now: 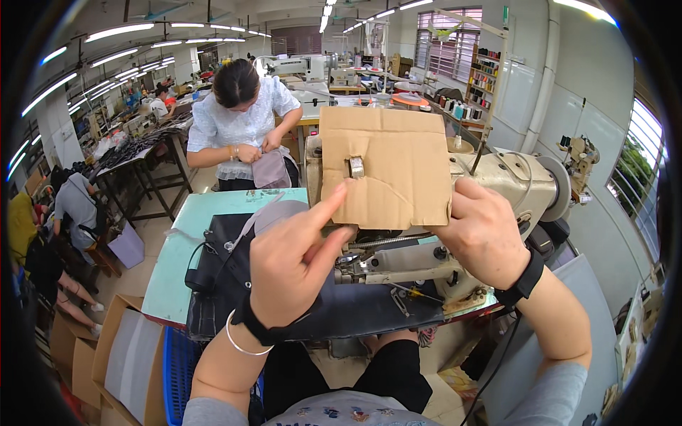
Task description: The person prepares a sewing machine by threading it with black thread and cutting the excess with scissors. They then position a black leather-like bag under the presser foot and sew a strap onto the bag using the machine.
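Observation:
A creased cardboard sheet (401,149) stands upright in front of the cream sewing machine (526,188), a small metal piece (356,166) showing in its cut hole. My left hand (291,259) is at the sheet's lower left, index finger stretched onto it and thumb apart, near the bottom edge. My right hand (479,234) grips the lower right corner, with some fingers hidden behind it. Below the sheet lie the machine's arm (419,266), black padding (355,302) and small metal tools (399,302). Grey fabric with a strap (277,213) is left of my hand.
A co-worker (231,128) holds grey fabric across the turquoise table (177,248); other people (74,213) work at the left. Cardboard boxes (106,334) and a blue basket (174,376) stand low left. A spool rack (483,78) is behind, a grey panel (568,298) at right.

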Tool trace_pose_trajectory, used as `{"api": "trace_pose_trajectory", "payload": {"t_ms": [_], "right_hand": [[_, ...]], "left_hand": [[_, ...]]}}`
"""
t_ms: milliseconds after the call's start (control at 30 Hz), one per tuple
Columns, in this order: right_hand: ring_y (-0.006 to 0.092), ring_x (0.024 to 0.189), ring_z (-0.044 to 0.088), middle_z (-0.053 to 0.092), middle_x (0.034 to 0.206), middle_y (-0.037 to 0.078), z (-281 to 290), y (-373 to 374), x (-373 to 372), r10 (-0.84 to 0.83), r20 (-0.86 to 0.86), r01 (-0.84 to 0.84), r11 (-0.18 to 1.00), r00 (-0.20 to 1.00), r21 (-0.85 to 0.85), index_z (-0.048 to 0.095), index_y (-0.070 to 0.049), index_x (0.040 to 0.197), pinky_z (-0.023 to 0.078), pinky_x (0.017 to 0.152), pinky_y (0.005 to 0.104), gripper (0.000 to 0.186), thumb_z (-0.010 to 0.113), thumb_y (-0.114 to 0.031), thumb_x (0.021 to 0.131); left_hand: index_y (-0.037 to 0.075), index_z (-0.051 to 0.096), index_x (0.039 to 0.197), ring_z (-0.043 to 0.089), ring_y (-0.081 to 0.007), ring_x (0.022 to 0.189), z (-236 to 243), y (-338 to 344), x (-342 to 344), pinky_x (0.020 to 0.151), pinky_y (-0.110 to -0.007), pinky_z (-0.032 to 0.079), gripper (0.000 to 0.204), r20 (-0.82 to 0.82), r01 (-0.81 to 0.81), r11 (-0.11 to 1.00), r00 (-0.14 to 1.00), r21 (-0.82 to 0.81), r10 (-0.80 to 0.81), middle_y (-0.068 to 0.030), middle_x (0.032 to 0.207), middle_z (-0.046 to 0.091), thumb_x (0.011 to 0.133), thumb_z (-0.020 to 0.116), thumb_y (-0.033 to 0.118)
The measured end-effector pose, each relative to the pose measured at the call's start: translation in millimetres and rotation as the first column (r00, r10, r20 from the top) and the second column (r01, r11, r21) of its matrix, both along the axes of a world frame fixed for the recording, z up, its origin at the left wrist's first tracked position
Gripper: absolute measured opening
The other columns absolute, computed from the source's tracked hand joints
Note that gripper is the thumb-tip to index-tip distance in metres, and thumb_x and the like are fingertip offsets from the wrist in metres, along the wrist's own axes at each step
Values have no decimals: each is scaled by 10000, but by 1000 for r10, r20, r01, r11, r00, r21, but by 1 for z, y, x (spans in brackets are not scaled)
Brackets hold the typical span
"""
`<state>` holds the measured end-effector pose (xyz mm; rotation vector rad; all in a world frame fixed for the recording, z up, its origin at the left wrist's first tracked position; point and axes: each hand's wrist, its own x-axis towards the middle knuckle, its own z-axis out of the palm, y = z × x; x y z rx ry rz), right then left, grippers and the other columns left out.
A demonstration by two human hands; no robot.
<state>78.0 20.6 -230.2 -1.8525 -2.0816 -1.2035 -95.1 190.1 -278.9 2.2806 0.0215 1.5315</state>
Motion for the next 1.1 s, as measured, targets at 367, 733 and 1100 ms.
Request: {"api": "trace_pose_trajectory", "payload": {"t_ms": [367, 733, 1100], "right_hand": [[204, 703, 518, 506, 713, 18, 5, 6, 6, 44, -35, -44, 999, 998, 11, 633, -115, 737, 470, 577, 317, 164, 604, -90, 577], [201, 673, 498, 476, 686, 19, 0, 4, 4, 41, -44, -39, 998, 998, 51, 644, -112, 737, 443, 540, 314, 184, 594, -93, 560], [190, 664, 500, 469, 703, 10, -1, 8, 3, 56, -17, -55, 996, 998, 72, 650, -131, 732, 454, 534, 307, 192, 588, -106, 553]], "left_hand": [[36, 636, 998, 553, -201, 592, -139, 40, -44, 540, -295, 448, 303, -457, -231, 963, 878, -136, 146, -76, 751, 541, 732, 733, 144], [29, 661, 1042, 534, -121, 599, -197, 51, -100, 559, -251, 412, 241, -406, -69, 576, 777, -814, -481, -16, 697, 557, 923, 519, 183], [87, 416, 656, 308, -142, 517, -168, 55, -52, 694, -330, 379, 400, 741, 754, -148, 553, -640, -380, -19, 613, 335, 996, 336, 282]]}}
